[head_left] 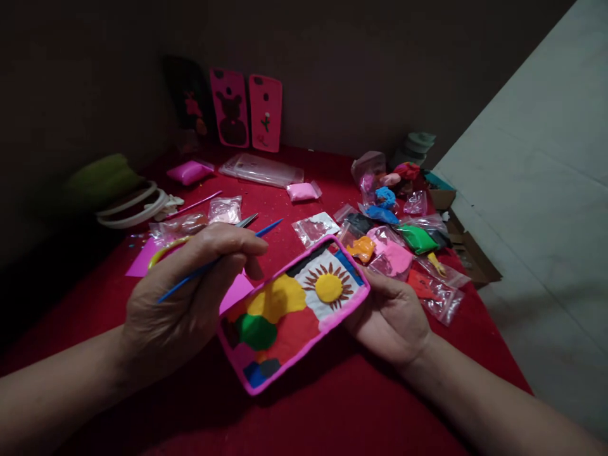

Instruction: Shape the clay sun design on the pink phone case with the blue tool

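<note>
My right hand grips the right end of a phone case with a pink rim. Coloured clay patches in yellow, red, green, white and blue cover the case, and a yellow sun with brown rays sits on the white patch. It is tilted above the table. Between the fingers of my left hand lies a thin blue pointed clay tool, its tip directed away to the right. The left fingertips are close to the upper edge of the case; whether they touch it I cannot tell.
Bags of coloured clay, among them a green one, lie on the red cloth at right. Two pink decorated cases and a dark one lean on the wall. Scissors, a clear case and white rings lie farther back.
</note>
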Available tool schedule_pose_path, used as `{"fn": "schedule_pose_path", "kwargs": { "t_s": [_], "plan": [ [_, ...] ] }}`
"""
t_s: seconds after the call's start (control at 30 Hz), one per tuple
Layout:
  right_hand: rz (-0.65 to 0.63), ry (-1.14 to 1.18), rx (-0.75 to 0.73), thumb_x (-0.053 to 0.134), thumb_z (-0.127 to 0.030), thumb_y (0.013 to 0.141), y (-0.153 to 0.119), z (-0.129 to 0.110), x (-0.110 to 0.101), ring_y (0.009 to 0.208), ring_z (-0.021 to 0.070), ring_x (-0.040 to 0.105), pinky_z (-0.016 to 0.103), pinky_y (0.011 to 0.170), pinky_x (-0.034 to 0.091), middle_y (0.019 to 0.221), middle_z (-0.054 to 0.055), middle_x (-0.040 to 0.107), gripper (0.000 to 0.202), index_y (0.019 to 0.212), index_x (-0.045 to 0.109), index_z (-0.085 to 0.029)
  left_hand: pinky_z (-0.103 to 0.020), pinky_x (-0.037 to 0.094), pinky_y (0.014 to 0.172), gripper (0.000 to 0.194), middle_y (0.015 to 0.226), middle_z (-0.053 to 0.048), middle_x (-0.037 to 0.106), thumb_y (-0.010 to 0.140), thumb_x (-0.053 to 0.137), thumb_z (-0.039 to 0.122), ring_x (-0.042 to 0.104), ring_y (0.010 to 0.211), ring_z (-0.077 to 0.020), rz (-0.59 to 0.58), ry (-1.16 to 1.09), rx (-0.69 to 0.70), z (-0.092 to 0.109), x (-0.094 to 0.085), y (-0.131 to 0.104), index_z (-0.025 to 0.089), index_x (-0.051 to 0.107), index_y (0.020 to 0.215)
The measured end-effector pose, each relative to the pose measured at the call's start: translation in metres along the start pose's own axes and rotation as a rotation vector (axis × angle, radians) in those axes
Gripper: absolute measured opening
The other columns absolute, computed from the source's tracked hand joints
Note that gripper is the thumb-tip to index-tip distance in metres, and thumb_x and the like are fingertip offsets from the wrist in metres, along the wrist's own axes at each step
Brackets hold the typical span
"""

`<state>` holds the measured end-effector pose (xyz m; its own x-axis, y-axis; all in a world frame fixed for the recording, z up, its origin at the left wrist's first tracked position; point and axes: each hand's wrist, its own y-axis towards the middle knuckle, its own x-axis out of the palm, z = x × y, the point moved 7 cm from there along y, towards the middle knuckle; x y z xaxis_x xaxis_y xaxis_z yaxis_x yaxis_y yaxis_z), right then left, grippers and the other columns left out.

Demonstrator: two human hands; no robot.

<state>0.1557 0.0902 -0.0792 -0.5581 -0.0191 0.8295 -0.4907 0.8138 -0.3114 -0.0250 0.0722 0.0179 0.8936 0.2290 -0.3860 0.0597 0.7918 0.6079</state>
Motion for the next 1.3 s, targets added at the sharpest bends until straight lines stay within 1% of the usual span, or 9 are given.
{"fn": "schedule_pose_path", "kwargs": {
  "t_s": [0.1, 0.17, 0.27, 0.43, 0.57, 0.73, 0.93, 1.13, 1.3],
  "plan": [
    [-0.007, 0.005, 0.000, 0.058, -0.026, 0.080, 0.000, 0.000, -0.001, 0.107, 0.0254, 0.066, 0.049, 0.110, 0.039, 0.098, 0.009, 0.077, 0.020, 0.089, 0.073, -0.016, -0.026, 0.050, 0.074, 0.030, 0.095, 0.005, 0.066, 0.093, 0.048, 0.014, 0.063, 0.074, -0.0104, -0.046, 0.025, 0.060, -0.006, 0.003, 0.003, 0.035, 0.064, 0.106],
    [-0.018, -0.004, 0.002, 0.057, -0.027, 0.082, -0.001, 0.000, 0.001, 0.104, 0.0254, 0.068, 0.049, 0.110, 0.040, 0.097, 0.009, 0.077, 0.023, 0.093, 0.074, -0.015, -0.027, 0.050, 0.072, 0.027, 0.094, 0.004, 0.066, 0.094, 0.048, 0.015, 0.063, 0.076, -0.0118, -0.074, 0.037, 0.086, -0.011, 0.004, 0.004, 0.033, 0.064, 0.105],
    [-0.026, -0.003, -0.010, 0.055, -0.027, 0.083, -0.001, -0.002, 0.003, 0.101, 0.0238, 0.069, 0.047, 0.109, 0.042, 0.098, 0.007, 0.078, 0.025, 0.097, 0.073, -0.016, -0.024, 0.049, 0.071, 0.022, 0.091, 0.002, 0.066, 0.095, 0.047, 0.018, 0.061, 0.080, -0.0124, -0.095, 0.063, 0.089, -0.016, 0.003, 0.004, 0.030, 0.063, 0.104],
    [0.013, -0.020, -0.008, 0.052, -0.026, 0.086, -0.001, -0.002, 0.000, 0.102, 0.0218, 0.068, 0.045, 0.108, 0.043, 0.100, 0.008, 0.077, 0.026, 0.100, 0.071, -0.016, -0.018, 0.045, 0.058, 0.018, 0.087, 0.003, 0.065, 0.096, 0.046, 0.022, 0.056, 0.064, -0.0081, -0.083, 0.090, 0.003, -0.022, 0.000, 0.005, 0.027, 0.064, 0.100],
    [0.042, -0.017, 0.007, 0.054, -0.025, 0.084, -0.002, -0.001, -0.004, 0.106, 0.0231, 0.067, 0.047, 0.106, 0.043, 0.099, 0.008, 0.077, 0.021, 0.096, 0.070, -0.016, -0.016, 0.045, 0.056, 0.017, 0.083, 0.004, 0.065, 0.094, 0.050, 0.024, 0.055, 0.063, -0.0078, -0.060, 0.062, -0.058, -0.025, -0.001, 0.007, 0.028, 0.066, 0.099],
    [0.011, -0.017, 0.023, 0.057, -0.026, 0.080, -0.004, 0.000, -0.002, 0.110, 0.0248, 0.065, 0.049, 0.106, 0.043, 0.100, 0.008, 0.076, 0.021, 0.094, 0.069, -0.017, -0.015, 0.043, 0.050, 0.017, 0.081, 0.003, 0.061, 0.094, 0.051, 0.028, 0.053, 0.058, -0.0066, -0.041, -0.029, -0.153, -0.029, -0.003, 0.009, 0.028, 0.068, 0.096],
    [-0.036, -0.047, 0.061, 0.055, -0.029, 0.080, -0.005, 0.002, 0.004, 0.099, 0.0229, 0.069, 0.047, 0.106, 0.044, 0.093, 0.008, 0.077, 0.028, 0.098, 0.072, -0.015, -0.016, 0.043, 0.044, 0.018, 0.067, 0.002, 0.055, 0.092, 0.054, 0.035, 0.051, 0.055, -0.0096, -0.062, -0.111, -0.260, -0.033, -0.002, 0.010, 0.026, 0.069, 0.095],
    [-0.055, -0.044, 0.053, 0.061, -0.029, 0.073, -0.007, 0.002, 0.002, 0.102, 0.0235, 0.068, 0.046, 0.107, 0.043, 0.086, 0.007, 0.078, 0.027, 0.093, 0.074, -0.015, -0.014, 0.037, 0.037, 0.020, 0.060, 0.002, 0.048, 0.091, 0.055, 0.039, 0.042, 0.048, -0.0087, -0.055, -0.152, -0.320, -0.032, -0.002, 0.009, 0.025, 0.069, 0.092],
    [-0.081, -0.069, 0.073, 0.066, -0.031, 0.069, -0.007, 0.003, 0.007, 0.107, 0.0263, 0.067, 0.049, 0.107, 0.041, 0.082, 0.007, 0.077, 0.023, 0.086, 0.074, -0.016, -0.012, 0.038, 0.038, 0.022, 0.059, 0.003, 0.049, 0.090, 0.055, 0.040, 0.043, 0.046, -0.0074, -0.073, -0.123, -0.374, -0.036, -0.004, 0.009, 0.023, 0.069, 0.090]
  ]
}}
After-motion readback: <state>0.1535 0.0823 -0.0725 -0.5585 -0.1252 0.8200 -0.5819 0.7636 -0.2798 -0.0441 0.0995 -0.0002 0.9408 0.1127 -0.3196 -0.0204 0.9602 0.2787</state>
